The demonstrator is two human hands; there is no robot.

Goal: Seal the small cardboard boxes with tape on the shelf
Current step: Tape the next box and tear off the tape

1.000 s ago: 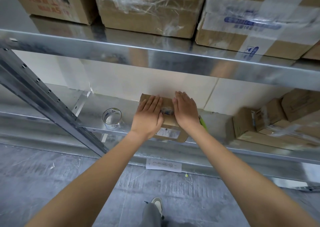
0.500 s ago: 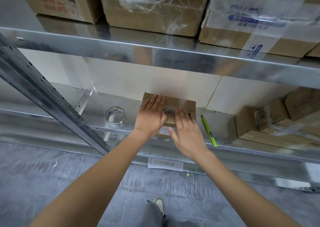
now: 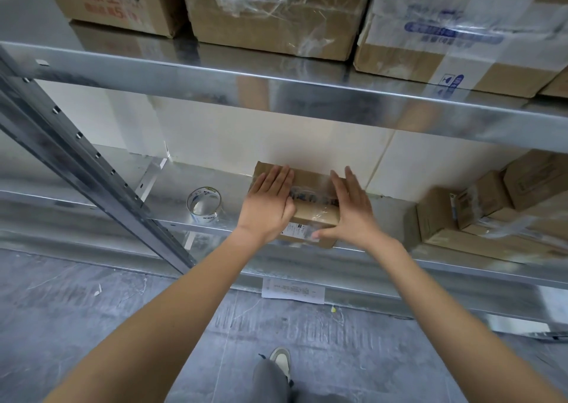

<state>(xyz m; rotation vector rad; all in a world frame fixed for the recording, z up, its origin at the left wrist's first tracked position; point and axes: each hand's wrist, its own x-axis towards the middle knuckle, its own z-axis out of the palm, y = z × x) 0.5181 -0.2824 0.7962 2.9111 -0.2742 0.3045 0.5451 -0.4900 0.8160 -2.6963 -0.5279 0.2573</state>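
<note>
The metal shelf (image 3: 92, 199) runs across in front of the person, with big taped cartons (image 3: 276, 12) on the level above. On the right of the lower level sits a pile of small cardboard boxes (image 3: 479, 215), some wrapped in clear tape. The small cardboard box (image 3: 310, 209) being worked on stands at the shelf's front edge, back against the wall, a strip of clear tape (image 3: 313, 198) across its top and down its near face.

Both hands lie flat and open on it, gripping nothing: the left hand (image 3: 269, 206) presses the left half of the lid, while the right hand (image 3: 353, 212) has slid, in the last second, from the middle of the lid out to the right edge, thumb reaching down onto the front face. I'd judge that sweep as rubbing the tape down, so this box looks nearly sealed.

The roll of clear tape (image 3: 204, 204) stands on the shelf just left of the box, within reach.
</note>
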